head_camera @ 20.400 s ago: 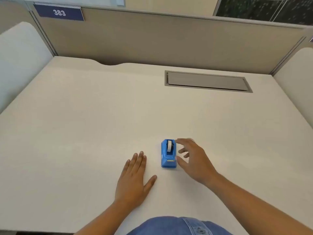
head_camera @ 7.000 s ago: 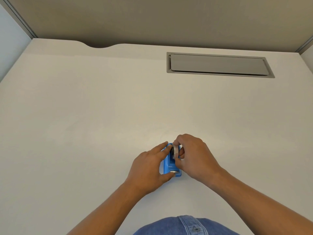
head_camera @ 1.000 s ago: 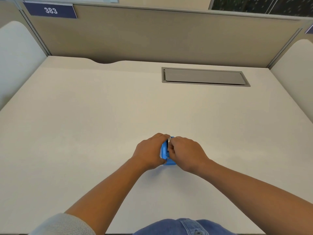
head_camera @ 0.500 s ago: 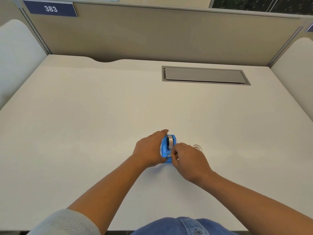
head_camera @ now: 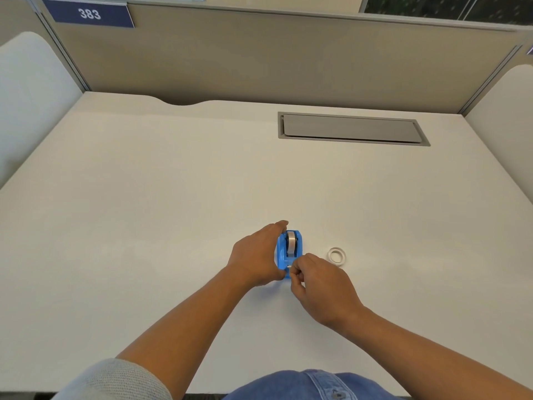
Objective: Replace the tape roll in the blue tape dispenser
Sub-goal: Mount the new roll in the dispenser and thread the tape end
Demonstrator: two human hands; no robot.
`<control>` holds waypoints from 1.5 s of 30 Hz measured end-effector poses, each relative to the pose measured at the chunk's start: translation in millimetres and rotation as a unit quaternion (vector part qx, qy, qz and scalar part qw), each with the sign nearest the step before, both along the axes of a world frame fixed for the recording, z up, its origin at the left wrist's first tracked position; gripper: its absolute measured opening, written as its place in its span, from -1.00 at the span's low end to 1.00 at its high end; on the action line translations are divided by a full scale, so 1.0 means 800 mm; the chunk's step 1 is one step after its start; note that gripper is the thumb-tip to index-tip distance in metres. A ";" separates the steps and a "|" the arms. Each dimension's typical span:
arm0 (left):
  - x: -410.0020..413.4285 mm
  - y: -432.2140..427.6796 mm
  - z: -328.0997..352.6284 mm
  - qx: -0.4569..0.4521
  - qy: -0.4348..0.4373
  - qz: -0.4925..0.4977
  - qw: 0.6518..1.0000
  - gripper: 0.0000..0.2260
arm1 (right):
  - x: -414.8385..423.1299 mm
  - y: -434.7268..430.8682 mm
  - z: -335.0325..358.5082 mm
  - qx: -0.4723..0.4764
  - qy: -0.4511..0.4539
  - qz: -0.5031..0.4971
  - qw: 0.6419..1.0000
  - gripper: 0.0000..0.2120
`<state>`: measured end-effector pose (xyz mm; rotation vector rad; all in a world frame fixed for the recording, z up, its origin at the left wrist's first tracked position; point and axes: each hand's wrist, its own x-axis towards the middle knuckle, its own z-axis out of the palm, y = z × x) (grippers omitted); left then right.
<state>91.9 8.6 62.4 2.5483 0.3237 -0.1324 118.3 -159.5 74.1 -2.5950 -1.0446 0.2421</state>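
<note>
The blue tape dispenser (head_camera: 289, 251) stands on the white desk (head_camera: 144, 212) near the front middle, with a grey tape roll (head_camera: 292, 244) seated in its cradle. My left hand (head_camera: 258, 255) wraps the dispenser's left side and holds it. My right hand (head_camera: 320, 284) is at the dispenser's near end, its thumb and forefinger pinched together at the cutter; the tape end between them is too small to make out. A thin white tape ring (head_camera: 337, 256) lies flat on the desk to the right of the dispenser, apart from both hands.
A grey cable hatch (head_camera: 352, 129) is set into the desk at the back right. Beige partition panels (head_camera: 259, 59) wall the desk at the back and sides, with a blue "383" sign (head_camera: 89, 14) at the top left.
My right hand has slid from the top of the roll down to the dispenser's near end, uncovering the seated roll and the white ring on the desk. My left hand stays on the dispenser.
</note>
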 end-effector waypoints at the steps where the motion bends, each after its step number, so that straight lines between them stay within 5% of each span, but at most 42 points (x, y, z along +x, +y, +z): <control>1: 0.000 0.000 0.000 0.000 0.000 0.000 1.000 -0.07 | -0.001 0.000 0.000 0.006 0.000 0.001 1.000 -0.89; 33: 0.001 0.003 -0.006 -0.042 0.010 0.015 0.999 -0.03 | -0.013 -0.014 -0.038 0.029 -0.143 0.054 0.988 -0.86; 38: -0.002 0.002 -0.008 -0.043 0.005 0.020 0.999 -0.05 | -0.011 -0.021 -0.045 0.034 -0.100 0.023 0.994 -0.88; 45: 0.001 0.000 -0.009 -0.034 0.019 0.020 0.999 -0.03 | -0.009 -0.022 -0.035 0.133 0.072 -0.166 0.974 -0.81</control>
